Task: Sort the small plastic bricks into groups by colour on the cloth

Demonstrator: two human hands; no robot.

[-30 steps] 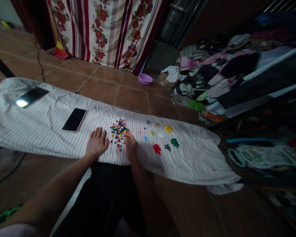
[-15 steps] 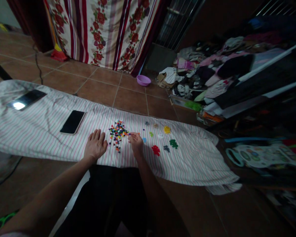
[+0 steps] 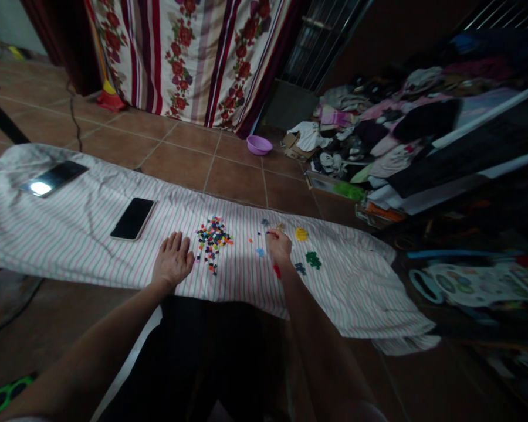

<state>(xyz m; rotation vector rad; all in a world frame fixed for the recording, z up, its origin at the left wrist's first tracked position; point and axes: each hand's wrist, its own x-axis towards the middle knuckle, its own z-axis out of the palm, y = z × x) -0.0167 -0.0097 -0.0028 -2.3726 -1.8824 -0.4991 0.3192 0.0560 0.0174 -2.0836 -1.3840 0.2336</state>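
A mixed pile of small coloured pieces [image 3: 212,235] lies on a pink-striped cloth [image 3: 70,228] spread over the floor. My left hand [image 3: 173,259] rests flat on the cloth just left of the pile, fingers stretched out. My right hand [image 3: 278,245] is to the right of the pile among small sorted groups, its fingers pinched on a tiny piece I cannot name. Beside it lie a yellow group [image 3: 301,234], a green group [image 3: 312,259], a dark blue group [image 3: 299,268] and a red group [image 3: 276,271] partly hidden by my wrist.
Two phones lie on the cloth at the left, one black [image 3: 132,218] and one with a glare [image 3: 53,178]. A purple bowl [image 3: 259,144] sits on the tiled floor beyond. Heaped clothes [image 3: 378,135] fill the right side; a floral curtain [image 3: 193,58] hangs behind.
My right hand has moved from the edge of the mixed pile rightward to the sorted groups. The left hand has stayed flat in place.
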